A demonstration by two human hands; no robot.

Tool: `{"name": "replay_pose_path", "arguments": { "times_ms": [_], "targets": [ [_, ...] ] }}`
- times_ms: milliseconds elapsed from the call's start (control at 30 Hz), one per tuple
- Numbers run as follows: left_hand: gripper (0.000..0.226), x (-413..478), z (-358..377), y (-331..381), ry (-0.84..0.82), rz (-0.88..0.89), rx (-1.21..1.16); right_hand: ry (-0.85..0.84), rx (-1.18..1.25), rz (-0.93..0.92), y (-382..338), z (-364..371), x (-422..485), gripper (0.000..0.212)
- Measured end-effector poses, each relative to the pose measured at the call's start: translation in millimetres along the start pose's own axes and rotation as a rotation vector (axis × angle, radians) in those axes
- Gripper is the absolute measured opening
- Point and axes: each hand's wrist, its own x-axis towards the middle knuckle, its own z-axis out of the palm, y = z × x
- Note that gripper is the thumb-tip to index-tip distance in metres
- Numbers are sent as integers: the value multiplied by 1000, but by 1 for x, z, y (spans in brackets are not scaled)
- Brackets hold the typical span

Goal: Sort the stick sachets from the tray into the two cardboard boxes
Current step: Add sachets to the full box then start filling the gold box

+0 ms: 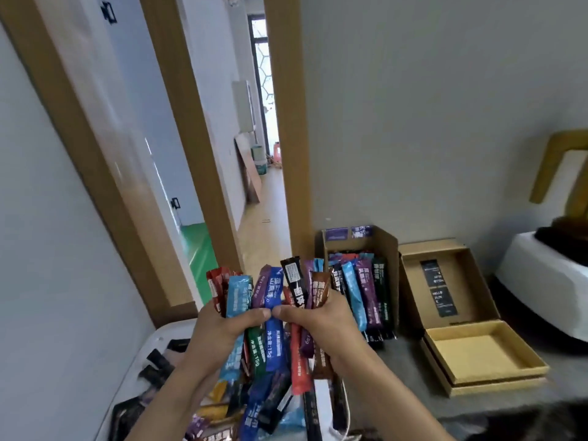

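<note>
Both hands hold one thick bunch of coloured stick sachets (273,300) upright above the white tray (159,342). My left hand (222,329) grips the left part of the bunch, my right hand (321,323) grips the right part, and the two thumbs meet in the middle. More sachets lie loose in the tray below the hands. Behind the bunch stands an open cardboard box (386,246) that holds several upright sachets. To its right lies a flat cardboard box (509,370) with its lid open and its tray bare.
The boxes sit on a grey surface by the wall. A white appliance (547,281) stands at the far right. An open doorway with a wooden frame (286,154) leads into a corridor behind the tray.
</note>
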Motion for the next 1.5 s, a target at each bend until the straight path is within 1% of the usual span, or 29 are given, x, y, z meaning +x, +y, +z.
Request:
{"name": "replay_pose_path", "arguments": {
  "times_ms": [33,100,133,167,200,267,333,367,433,533,600,700,800,1000,1100,1200,1300,1500],
  "targets": [
    [24,3,9,-1,-11,-7,-5,29,-3,-16,0,-9,0,30],
    [41,8,26,0,-25,-13,-23,105,-30,-62,1,-25,2,29],
    [50,10,34,1,-20,-21,-31,154,-68,-94,3,-35,4,29],
    [52,13,41,1,-6,-24,-43,211,-117,-127,5,-45,7,31],
    [48,15,47,1,18,-23,-55,275,-179,-156,6,-56,11,34],
    [28,19,58,1,63,-27,-92,394,-305,-190,11,-79,20,40],
    [21,21,66,0,80,-37,-115,453,-399,-188,18,-96,31,44],
    [23,21,70,0,85,-47,-121,456,-443,-176,23,-100,37,45],
    [33,19,79,0,93,-71,-129,421,-507,-149,33,-102,48,51],
    [46,16,89,-3,98,-105,-108,352,-538,-131,48,-98,60,58],
    [45,15,94,-7,117,-113,-104,341,-561,-133,55,-97,62,64],
    [36,12,100,-7,150,-112,-103,334,-597,-154,63,-100,62,71],
    [29,7,109,-7,171,-104,-86,291,-521,-142,64,-104,58,69],
    [30,0,121,-10,145,-69,-27,222,-196,-159,40,-116,51,47],
    [39,-6,130,-14,98,-63,-10,171,19,-119,25,-117,48,40],
    [51,-13,139,-15,43,-66,-3,133,158,-91,15,-113,45,38],
    [53,-17,142,-12,17,-62,-26,115,223,-70,9,-113,44,40],
    [38,-15,134,-7,41,-111,-64,82,194,-35,5,-119,43,47]
  ]
}}
